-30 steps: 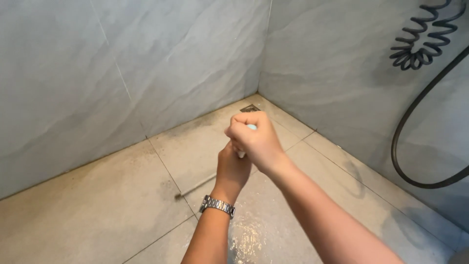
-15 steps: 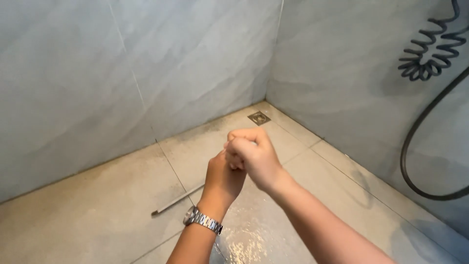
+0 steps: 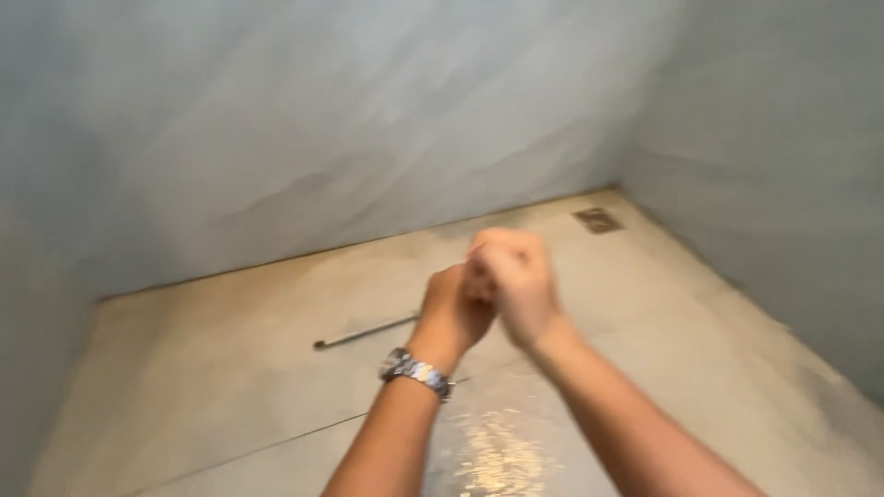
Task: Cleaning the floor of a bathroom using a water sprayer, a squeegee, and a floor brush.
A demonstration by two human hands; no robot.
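Thin rod (image 3: 364, 332) slants down to the wet floor (image 3: 230, 396), gripped by stacked fists: left hand (image 3: 453, 308), right hand (image 3: 516, 283); floor partly wetted.

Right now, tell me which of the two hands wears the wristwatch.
The left hand: a silver metal wristwatch circles its wrist. The right hand, pressed against it above the wet floor, has a bare wrist.

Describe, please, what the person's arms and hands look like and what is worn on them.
Both forearms are bare, with no sleeves in view and no gloves. The left hand has a silver metal link wristwatch on its wrist. The right hand and its wrist show nothing worn. The picture is motion-blurred, so any rings cannot be made out.
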